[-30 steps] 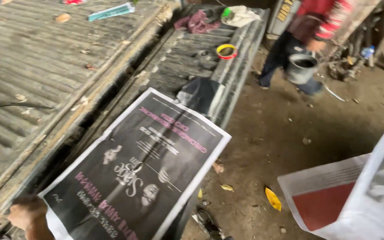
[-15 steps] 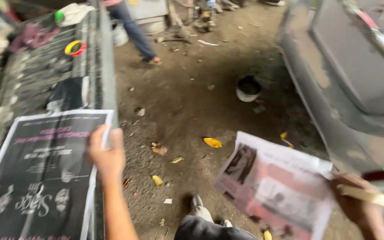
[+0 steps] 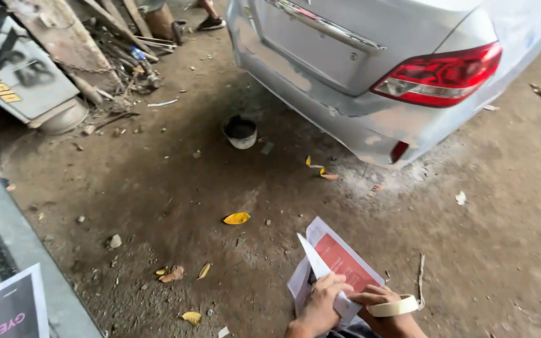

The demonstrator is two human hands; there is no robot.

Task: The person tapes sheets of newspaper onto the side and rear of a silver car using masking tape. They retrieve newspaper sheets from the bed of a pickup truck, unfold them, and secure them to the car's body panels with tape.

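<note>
Both hands are now closing on the same folded sheet of paper low in the view: the left hand, which half a second ago was pressing on the dark poster on the counter, is now gripping the sheet's lower edge, while the right hand is pinching it from the other side with a roll of pale masking tape riding around its fingers. The paper, white with a red panel, is being held up just above the dirt floor, so it looks as if it is being folded or readied. Beyond it, yellow leaves are lying scattered, a small dark-filled bucket is standing near the silver car's rear bumper, and its red tail light is showing above.
</note>
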